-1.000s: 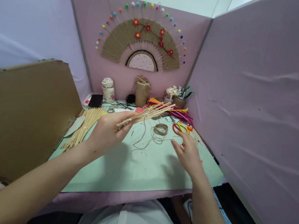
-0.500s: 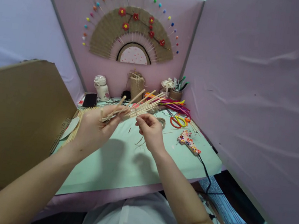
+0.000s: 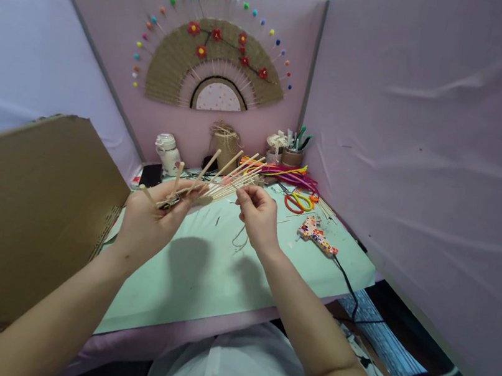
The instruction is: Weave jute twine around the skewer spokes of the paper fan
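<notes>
My left hand (image 3: 151, 223) is closed around the base of a bundle of thin wooden sticks (image 3: 224, 178), which fan out up and to the right above the green table (image 3: 199, 281). My right hand (image 3: 259, 214) is pinched on the sticks near the middle of the fan, thumb and fingers together. A length of thin jute twine (image 3: 239, 240) dangles below my right hand.
A large cardboard sheet (image 3: 25, 211) leans at the left. At the back stand a white jar (image 3: 165, 151), a twine-wrapped pot (image 3: 227, 142) and a pen cup (image 3: 292, 153). Coloured pipe cleaners (image 3: 290, 176), scissors (image 3: 296, 202) and a patterned glue gun (image 3: 317, 235) with its cord lie right. A decorated fan (image 3: 215, 63) hangs on the wall.
My right hand left the glue gun on the table and came up to the sticks, pinching them. The bundle has spread into a wider fan in my left hand.
</notes>
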`<state>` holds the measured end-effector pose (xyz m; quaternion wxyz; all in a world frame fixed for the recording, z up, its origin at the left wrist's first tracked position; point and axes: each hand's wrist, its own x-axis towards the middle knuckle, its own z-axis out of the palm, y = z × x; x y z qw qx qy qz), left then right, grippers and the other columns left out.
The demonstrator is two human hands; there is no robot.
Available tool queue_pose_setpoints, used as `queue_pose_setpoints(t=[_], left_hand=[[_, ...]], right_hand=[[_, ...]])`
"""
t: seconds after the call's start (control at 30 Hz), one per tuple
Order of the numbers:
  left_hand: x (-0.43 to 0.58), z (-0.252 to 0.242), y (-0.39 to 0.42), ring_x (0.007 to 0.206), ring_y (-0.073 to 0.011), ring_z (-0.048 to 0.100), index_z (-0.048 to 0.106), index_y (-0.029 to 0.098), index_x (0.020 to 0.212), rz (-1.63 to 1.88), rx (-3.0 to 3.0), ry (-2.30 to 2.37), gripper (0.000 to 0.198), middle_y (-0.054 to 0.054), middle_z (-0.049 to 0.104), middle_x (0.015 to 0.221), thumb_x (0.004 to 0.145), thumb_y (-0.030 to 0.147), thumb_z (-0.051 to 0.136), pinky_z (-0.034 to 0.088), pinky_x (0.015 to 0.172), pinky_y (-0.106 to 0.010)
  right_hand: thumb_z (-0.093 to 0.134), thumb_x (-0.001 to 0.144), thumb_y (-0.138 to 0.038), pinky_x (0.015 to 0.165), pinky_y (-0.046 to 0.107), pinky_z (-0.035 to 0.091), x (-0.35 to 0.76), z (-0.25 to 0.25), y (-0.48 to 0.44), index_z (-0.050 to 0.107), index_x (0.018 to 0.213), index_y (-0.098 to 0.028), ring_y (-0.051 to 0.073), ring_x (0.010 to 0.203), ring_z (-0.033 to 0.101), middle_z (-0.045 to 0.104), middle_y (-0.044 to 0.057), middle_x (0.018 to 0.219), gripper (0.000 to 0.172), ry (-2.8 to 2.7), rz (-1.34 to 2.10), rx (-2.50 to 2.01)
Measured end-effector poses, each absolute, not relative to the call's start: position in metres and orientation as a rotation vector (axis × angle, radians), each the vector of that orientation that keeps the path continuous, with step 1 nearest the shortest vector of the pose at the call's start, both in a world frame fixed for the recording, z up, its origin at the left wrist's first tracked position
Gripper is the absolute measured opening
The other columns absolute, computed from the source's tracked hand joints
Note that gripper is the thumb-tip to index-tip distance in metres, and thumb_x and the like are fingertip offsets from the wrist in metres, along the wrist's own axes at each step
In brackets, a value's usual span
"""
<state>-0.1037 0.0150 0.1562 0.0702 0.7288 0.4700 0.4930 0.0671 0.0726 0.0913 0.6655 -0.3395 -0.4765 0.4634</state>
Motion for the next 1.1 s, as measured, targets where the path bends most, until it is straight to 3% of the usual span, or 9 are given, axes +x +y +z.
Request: queue_pose_setpoints(t=[0.27, 0.43, 0.57, 0.83, 1.1], left_hand=[[-0.106, 0.152, 0.013, 0.088, -0.0202, 0.072, 0.072, 0.025, 0.106, 1.484, 2.357, 1.393, 0.022, -0.002, 0.076, 0.098, 0.089, 0.034, 0.061, 0.058, 0.078, -0.033], [-0.106, 0.137, 0.002, 0.091, -0.0191, 0.072, 0.069, 0.023, 0.110, 1.395, 2.621, 1.292, 0.024, -0.003, 0.076, 0.102, 0.090, 0.020, 0.057, 0.058, 0.077, -0.029], [-0.101, 0.115, -0.013, 0.107, -0.0188, 0.068, 0.063, 0.020, 0.121, 1.328, 2.799, 1.092, 0.035, -0.007, 0.072, 0.114, 0.089, 0.010, 0.052, 0.054, 0.095, -0.031], [-0.094, 0.071, -0.041, 0.120, -0.0203, 0.061, 0.057, 0.014, 0.128, 1.256, 2.853, 0.867, 0.038, -0.013, 0.068, 0.121, 0.092, 0.009, 0.045, 0.047, 0.107, -0.039], [-0.092, 0.050, -0.054, 0.121, -0.0220, 0.059, 0.057, 0.012, 0.126, 1.179, 2.925, 0.830, 0.035, -0.016, 0.069, 0.119, 0.095, 0.011, 0.041, 0.049, 0.103, -0.043]], right_hand=[[0.065, 0.080, -0.046, 0.045, 0.021, 0.035, 0.070, 0.087, 0.080, 0.060, 0.082, -0.020, 0.008, 0.052, 0.043, 0.058, -0.003, 0.068, 0.027, -1.083, 1.009, -0.761], [0.065, 0.082, -0.045, 0.048, 0.022, 0.035, 0.082, 0.077, 0.073, 0.061, 0.085, -0.019, 0.009, 0.053, 0.043, 0.058, -0.002, 0.070, 0.026, -1.129, 0.970, -0.801], [0.064, 0.083, -0.041, 0.050, 0.023, 0.035, 0.100, 0.062, 0.055, 0.062, 0.081, -0.019, 0.010, 0.054, 0.044, 0.058, -0.002, 0.068, 0.022, -1.212, 0.918, -0.870], [0.066, 0.083, -0.039, 0.052, 0.024, 0.037, 0.131, 0.028, 0.020, 0.063, 0.083, -0.020, 0.010, 0.056, 0.047, 0.059, -0.002, 0.070, 0.020, -1.280, 0.956, -1.002], [0.062, 0.086, -0.037, 0.059, 0.027, 0.046, 0.138, 0.012, -0.002, 0.063, 0.086, -0.020, 0.013, 0.060, 0.054, 0.061, -0.001, 0.069, 0.016, -1.359, 0.958, -1.096]])
